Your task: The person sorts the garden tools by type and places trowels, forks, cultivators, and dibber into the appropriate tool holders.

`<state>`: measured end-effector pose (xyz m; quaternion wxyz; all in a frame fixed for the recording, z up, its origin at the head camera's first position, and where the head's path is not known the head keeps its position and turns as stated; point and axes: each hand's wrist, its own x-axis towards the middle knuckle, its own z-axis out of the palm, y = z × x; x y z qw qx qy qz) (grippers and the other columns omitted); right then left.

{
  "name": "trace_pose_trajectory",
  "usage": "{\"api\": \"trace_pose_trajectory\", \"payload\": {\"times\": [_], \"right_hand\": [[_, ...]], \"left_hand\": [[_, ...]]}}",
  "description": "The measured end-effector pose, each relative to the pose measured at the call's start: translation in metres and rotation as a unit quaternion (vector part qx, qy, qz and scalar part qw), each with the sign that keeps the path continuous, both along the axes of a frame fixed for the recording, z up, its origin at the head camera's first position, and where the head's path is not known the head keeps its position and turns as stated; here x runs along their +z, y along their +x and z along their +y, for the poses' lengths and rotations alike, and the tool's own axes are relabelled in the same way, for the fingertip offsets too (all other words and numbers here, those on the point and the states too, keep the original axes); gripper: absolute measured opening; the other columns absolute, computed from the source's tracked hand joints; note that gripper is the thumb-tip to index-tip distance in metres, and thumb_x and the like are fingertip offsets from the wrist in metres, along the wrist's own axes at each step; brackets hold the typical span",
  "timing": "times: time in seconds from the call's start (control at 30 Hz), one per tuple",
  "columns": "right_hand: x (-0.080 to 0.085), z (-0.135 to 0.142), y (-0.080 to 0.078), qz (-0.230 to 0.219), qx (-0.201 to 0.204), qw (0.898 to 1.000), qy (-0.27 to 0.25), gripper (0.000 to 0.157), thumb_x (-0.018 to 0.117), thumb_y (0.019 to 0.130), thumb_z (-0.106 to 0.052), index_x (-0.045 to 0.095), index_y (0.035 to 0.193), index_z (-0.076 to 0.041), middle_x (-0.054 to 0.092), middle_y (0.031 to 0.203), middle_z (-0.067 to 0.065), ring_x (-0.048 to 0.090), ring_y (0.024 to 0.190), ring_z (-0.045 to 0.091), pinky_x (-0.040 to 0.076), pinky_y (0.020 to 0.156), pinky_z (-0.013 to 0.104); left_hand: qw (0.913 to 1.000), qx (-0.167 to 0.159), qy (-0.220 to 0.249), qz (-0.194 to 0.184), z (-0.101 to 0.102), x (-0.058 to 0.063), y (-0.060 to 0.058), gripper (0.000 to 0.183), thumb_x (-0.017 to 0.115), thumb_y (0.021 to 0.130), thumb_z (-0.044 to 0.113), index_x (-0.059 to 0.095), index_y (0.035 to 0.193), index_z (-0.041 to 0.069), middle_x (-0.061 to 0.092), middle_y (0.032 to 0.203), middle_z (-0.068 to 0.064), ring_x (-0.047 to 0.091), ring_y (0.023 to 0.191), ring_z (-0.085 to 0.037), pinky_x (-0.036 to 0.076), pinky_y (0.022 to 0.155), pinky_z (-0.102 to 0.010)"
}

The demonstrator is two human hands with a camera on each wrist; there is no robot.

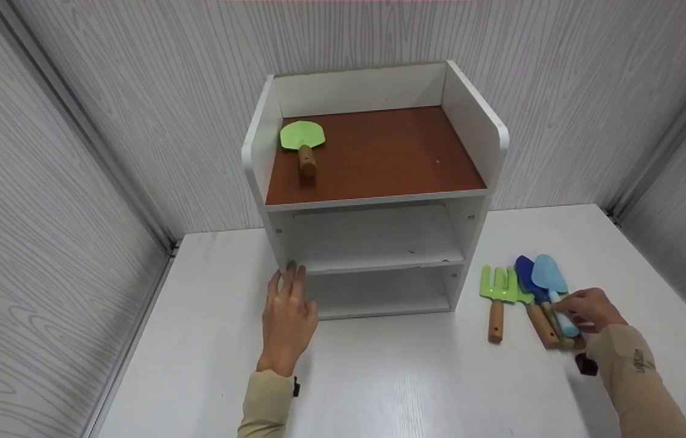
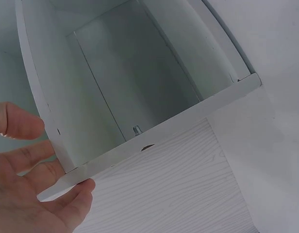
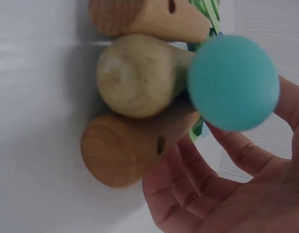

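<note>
White tabletop [image 1: 404, 380], light-blue trowel [image 1: 549, 275] in right hand [image 1: 593, 309]

1. The bottom edge cut off the right sleeve [image 1: 638, 395] — its lettering [image 1: 643, 361] was too small to read.
2. The light-blue trowel [image 1: 548, 274] partly hid the dark-blue trowel [image 1: 525, 274].
3. The left wrist view cropped the left hand [image 2: 30, 187].

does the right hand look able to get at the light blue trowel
Yes, apparently: the right hand is at the light blue trowel, which lies atop other tools, with none covering it.
</note>
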<state>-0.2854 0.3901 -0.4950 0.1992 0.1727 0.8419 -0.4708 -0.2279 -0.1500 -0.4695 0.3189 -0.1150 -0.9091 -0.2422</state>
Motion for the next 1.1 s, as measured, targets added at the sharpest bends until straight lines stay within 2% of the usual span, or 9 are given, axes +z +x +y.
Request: {"api": "trace_pose_trajectory", "payload": {"times": [0.17, 0.47, 0.77, 0.93, 1.1], "right_hand": [[-0.003, -0.005, 0.002, 0.007, -0.001, 1.000, -0.004, 0.077, 0.071, 0.092, -0.030, 0.034, 0.136, 0.021, 0.045, 0.121, 0.029, 0.047, 0.110, 0.041, 0.045, 0.098, 0.055], [-0.004, -0.015, -0.001, -0.004, 0.007, 1.000, -0.018, 0.058, 0.075, 0.091, -0.027, 0.050, 0.123, 0.014, 0.054, 0.104, 0.015, 0.054, 0.093, 0.027, 0.053, 0.083, 0.042], [-0.004, -0.018, -0.006, -0.006, 0.012, 1.000, 0.011, 0.045, 0.075, 0.088, -0.026, 0.056, 0.107, 0.011, 0.057, 0.097, 0.013, 0.057, 0.090, 0.027, 0.055, 0.076, 0.037], [-0.001, -0.022, -0.005, 0.000, 0.005, 1.000, 0.013, 0.042, 0.075, 0.085, -0.022, 0.048, 0.100, 0.007, 0.052, 0.094, 0.013, 0.052, 0.087, 0.025, 0.053, 0.071, 0.033], [0.004, -0.021, -0.006, -0.004, 0.009, 1.000, 0.020, 0.046, 0.067, 0.088, -0.022, 0.037, 0.105, 0.008, 0.045, 0.098, 0.018, 0.047, 0.090, 0.028, 0.050, 0.073, 0.035]], "left_hand": [[1.0000, 0.002, -0.002, 0.002, -0.001, -0.001, 0.000, 0.054, 0.066, 0.084, -0.005, 0.055, 0.136, -0.012, 0.051, 0.143, -0.030, 0.048, 0.127, -0.054, 0.053, 0.091, -0.057], [1.0000, 0.002, -0.005, 0.007, 0.000, -0.001, 0.000, 0.054, 0.068, 0.083, -0.007, 0.055, 0.135, -0.013, 0.052, 0.142, -0.030, 0.048, 0.126, -0.054, 0.054, 0.087, -0.056], [1.0000, -0.001, 0.005, 0.003, 0.001, 0.000, 0.000, 0.053, 0.064, 0.083, -0.008, 0.056, 0.136, -0.012, 0.052, 0.142, -0.030, 0.047, 0.127, -0.053, 0.052, 0.091, -0.057], [1.0000, 0.000, 0.006, 0.000, 0.001, 0.001, 0.001, 0.053, 0.064, 0.084, -0.007, 0.056, 0.136, -0.012, 0.052, 0.142, -0.030, 0.048, 0.127, -0.054, 0.052, 0.090, -0.057], [1.0000, -0.001, 0.006, 0.002, 0.000, 0.000, 0.000, 0.053, 0.064, 0.084, -0.007, 0.056, 0.136, -0.012, 0.052, 0.142, -0.030, 0.048, 0.127, -0.054, 0.052, 0.091, -0.058]]}}
